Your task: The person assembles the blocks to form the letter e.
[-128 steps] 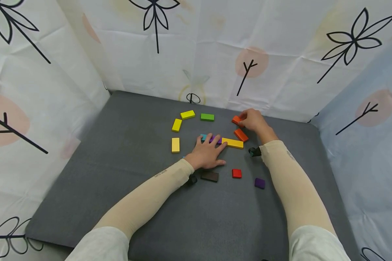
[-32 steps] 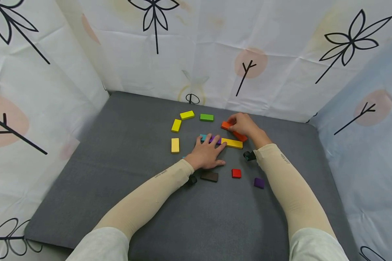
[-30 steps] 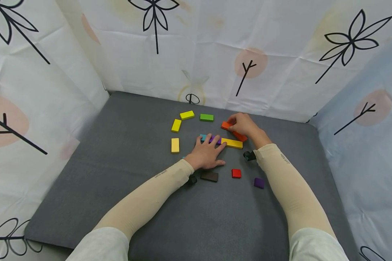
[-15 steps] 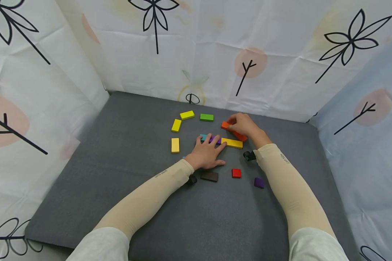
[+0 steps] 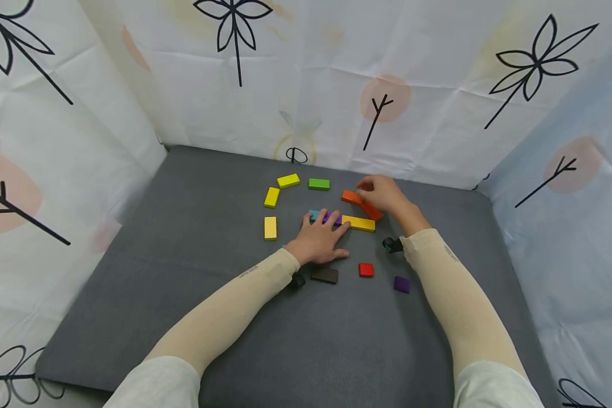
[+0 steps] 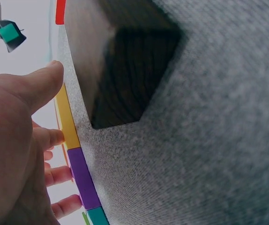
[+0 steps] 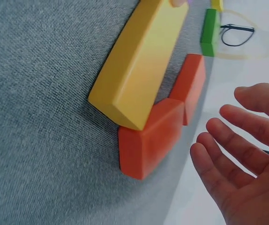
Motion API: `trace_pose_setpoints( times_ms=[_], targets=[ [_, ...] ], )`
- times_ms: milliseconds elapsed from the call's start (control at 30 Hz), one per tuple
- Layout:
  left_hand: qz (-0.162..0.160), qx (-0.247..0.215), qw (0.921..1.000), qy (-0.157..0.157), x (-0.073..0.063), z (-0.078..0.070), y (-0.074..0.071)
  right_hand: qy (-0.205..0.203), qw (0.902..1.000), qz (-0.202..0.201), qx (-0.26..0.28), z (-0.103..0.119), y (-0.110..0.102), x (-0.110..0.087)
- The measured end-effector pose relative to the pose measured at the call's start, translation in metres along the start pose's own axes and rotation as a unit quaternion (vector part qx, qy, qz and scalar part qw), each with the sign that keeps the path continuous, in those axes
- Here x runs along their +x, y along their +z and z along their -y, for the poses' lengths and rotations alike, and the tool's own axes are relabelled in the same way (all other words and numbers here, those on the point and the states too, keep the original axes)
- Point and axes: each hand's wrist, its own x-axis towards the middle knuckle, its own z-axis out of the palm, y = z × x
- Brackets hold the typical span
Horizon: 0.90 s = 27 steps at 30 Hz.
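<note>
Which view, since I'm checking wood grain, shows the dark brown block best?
Left wrist: the dark brown block is large there, faint grain lines showing on its end, though the top edge crops it. Head shows it small; right wrist lacks it.

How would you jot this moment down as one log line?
left hand: touching purple block, long yellow block | right hand: holding nothing, near two orange blocks | orange blocks: meeting
</note>
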Motion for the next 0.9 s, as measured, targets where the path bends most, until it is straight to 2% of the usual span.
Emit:
trace_pose_setpoints(
  times_ms=[267,400,667,900],
  targets=[
    [0.005,-0.003,1.0000,-0.002,-0.003,-0.001,-0.005,-0.007,0.9998,-0.020,-0.004,0.000,-0.006,-0.013],
    [0.018,-0.012,0.9998,-0.002,-0.001,-0.002,-0.006,-0.009,0.9996,-0.024,-0.008,0.000,-0.008,-0.019],
    [0.016,0.001,0.9999,-0.001,0.002,-0.001,-0.003,-0.019,0.9992,-0.035,-0.007,-0.002,-0.007,-0.022],
    [0.030,-0.004,0.9995,-0.008,0.005,-0.001,-0.001,-0.021,0.9992,-0.033,-0.002,-0.001,-0.006,-0.022]
  ],
)
